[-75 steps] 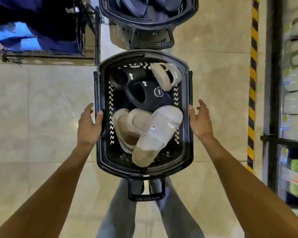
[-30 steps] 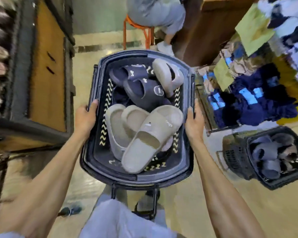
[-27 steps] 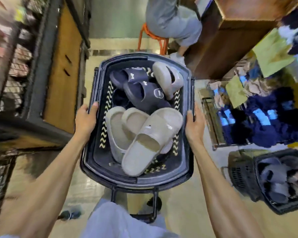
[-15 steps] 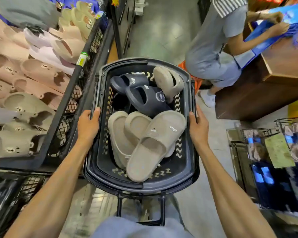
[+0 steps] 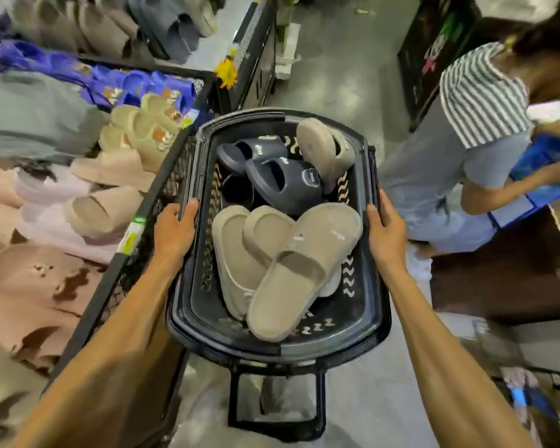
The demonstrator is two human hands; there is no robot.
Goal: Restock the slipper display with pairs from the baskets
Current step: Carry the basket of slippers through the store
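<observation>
I carry a black plastic basket in front of me. My left hand grips its left rim and my right hand grips its right rim. Inside lie beige slippers at the near end, navy slippers further in, and one beige slipper tipped on its side at the far right. The slipper display, a black wire bin full of pink, beige and grey slippers, stands right beside the basket on my left.
A person in a striped top bends over a brown counter close on the right. A black rack stands ahead on the left. Grey floor runs ahead between them.
I have turned with the basket from the tiled floor spot toward the slipper display. The display now lies alongside the basket's left, and the striped-top person is closer on the right.
</observation>
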